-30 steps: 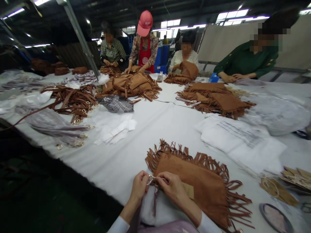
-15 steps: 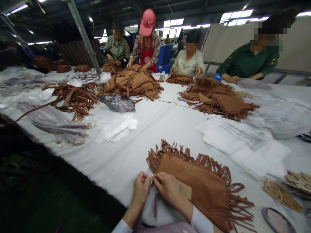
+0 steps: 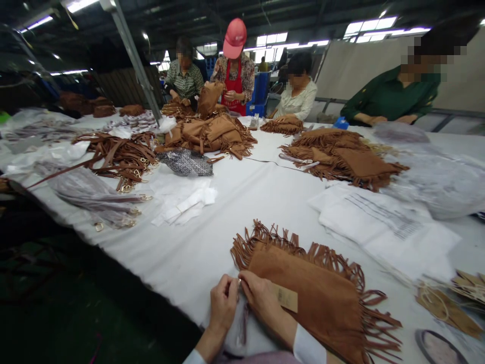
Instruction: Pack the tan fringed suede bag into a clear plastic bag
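A brown suede bag with fringed edges [image 3: 322,293] lies on the white table [image 3: 242,202] in front of me. My left hand [image 3: 223,306] and my right hand [image 3: 261,298] meet at the bag's near left corner. Together they pinch a small metal ring [image 3: 239,283] there. A thin wrapped strap [image 3: 242,323] hangs down from the ring between my wrists. A tan paper tag [image 3: 286,298] lies on the bag beside my right hand.
Several other people work at the far side over heaps of fringed bags [image 3: 341,156] [image 3: 212,131]. Brown straps with gold clasps [image 3: 117,156] lie at the left, white papers [image 3: 382,222] at the right, tan tags [image 3: 450,303] at the far right. The table edge drops off at the left.
My hands have drawn closer together on the ring and sunk slightly in the frame. The person in the red cap has lifted a bag off the far heap.
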### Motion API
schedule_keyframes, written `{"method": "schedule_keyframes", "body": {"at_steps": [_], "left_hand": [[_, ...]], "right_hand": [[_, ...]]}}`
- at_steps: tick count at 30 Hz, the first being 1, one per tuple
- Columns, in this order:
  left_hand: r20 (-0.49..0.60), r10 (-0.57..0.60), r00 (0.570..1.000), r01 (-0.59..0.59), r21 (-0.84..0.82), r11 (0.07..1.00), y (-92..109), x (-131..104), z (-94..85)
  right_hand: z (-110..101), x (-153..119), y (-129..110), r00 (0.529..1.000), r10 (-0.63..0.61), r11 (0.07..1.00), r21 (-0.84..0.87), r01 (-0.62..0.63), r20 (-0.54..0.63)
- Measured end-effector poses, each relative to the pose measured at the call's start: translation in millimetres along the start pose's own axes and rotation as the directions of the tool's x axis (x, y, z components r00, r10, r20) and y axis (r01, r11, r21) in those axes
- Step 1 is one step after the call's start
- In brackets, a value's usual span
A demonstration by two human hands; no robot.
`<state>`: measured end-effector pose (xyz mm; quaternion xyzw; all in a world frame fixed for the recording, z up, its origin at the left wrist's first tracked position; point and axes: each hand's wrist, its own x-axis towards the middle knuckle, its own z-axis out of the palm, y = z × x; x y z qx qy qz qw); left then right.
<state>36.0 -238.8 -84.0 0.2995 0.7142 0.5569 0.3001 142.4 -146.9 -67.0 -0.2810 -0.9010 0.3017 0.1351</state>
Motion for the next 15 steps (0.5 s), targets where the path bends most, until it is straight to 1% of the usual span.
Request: {"method": "schedule_keyframes", "body": {"at_steps": [2, 3, 4, 5, 7, 9, 11, 12, 13, 15], "left_hand": [[-0.001, -0.159, 0.987, 0.156, -0.163, 0.974, 1.9, 3.7, -1.8], [0.025, -0.236, 0.972, 0.235, -0.241, 0.942, 3.4, 6.6, -2.9], [0.073, -0.293, 0.953, 0.302, -0.296, 0.906, 5.1, 10.0, -4.1], [0.134, -0.329, 0.935, 0.355, -0.322, 0.878, 6.8, 13.6, -5.2], [0.248, -0.342, 0.906, 0.408, -0.309, 0.859, 8.7, 20.4, -6.6], [0.317, -0.310, 0.897, 0.391, -0.239, 0.889, 7.1, 25.6, -5.8], [0.341, -0.270, 0.900, 0.332, -0.138, 0.933, 1.8, 29.9, -3.1], [0.327, -0.254, 0.910, 0.293, -0.075, 0.953, -1.4, 32.3, -1.6], [0.292, -0.228, 0.929, 0.243, -0.017, 0.970, -4.1, 35.1, -0.5], [0.178, -0.151, 0.972, 0.139, 0.077, 0.987, -6.4, 41.2, -0.4]], "right_hand": [[4.4, -3.7, 3.4, 0.999, -0.032, 0.999, 0.014, 0.032, -0.042], [6.3, -5.4, 4.8, 0.997, -0.049, 0.998, 0.021, 0.051, -0.066], [8.0, -6.7, 6.1, 0.994, -0.066, 0.997, 0.029, 0.069, -0.088], [9.4, -7.9, 7.3, 0.991, -0.081, 0.996, 0.034, 0.085, -0.109], [11.9, -9.7, 9.6, 0.984, -0.107, 0.993, 0.041, 0.114, -0.140], [13.0, -10.8, 12.0, 0.981, -0.116, 0.991, 0.047, 0.124, -0.157], [11.3, -10.9, 14.3, 0.985, -0.104, 0.992, 0.055, 0.113, -0.140], [8.9, -10.7, 15.1, 0.987, -0.095, 0.993, 0.057, 0.103, -0.127], [5.3, -10.4, 15.4, 0.989, -0.087, 0.994, 0.054, 0.094, -0.118], [-4.5, -10.5, 13.9, 0.989, -0.081, 0.995, 0.039, 0.087, -0.127]]}}
